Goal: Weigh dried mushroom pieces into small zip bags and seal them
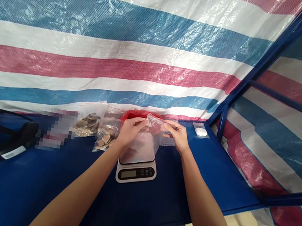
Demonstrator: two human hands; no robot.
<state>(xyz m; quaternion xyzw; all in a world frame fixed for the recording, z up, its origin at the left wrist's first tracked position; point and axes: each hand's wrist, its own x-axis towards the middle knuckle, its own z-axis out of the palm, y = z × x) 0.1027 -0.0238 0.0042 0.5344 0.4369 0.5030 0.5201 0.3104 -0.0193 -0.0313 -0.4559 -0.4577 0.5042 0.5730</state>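
A clear plastic bag point(154, 125) hangs between my two hands, over a white digital kitchen scale point(135, 176). My left hand point(132, 130) pinches its top edge on the left. On the other side, my right hand point(177, 134) grips the top corner between thumb and fingers. Through the thin plastic the scale's platform shows; I cannot make out anything inside the bag. Behind my hands lies a red bag or bowl point(129, 115), partly hidden. Left of my left hand, a clear bag of brownish slices point(106, 136) lies close by.
Another clear bag of brown dried pieces point(88, 123) leans farther left, beside a blurred-out patch. Black straps point(23, 133) lie at the left. A small bag with a white object point(201, 131) rests at the back right of the blue table point(221, 176). Blue frame bars point(222, 121) and striped sheeting enclose it.
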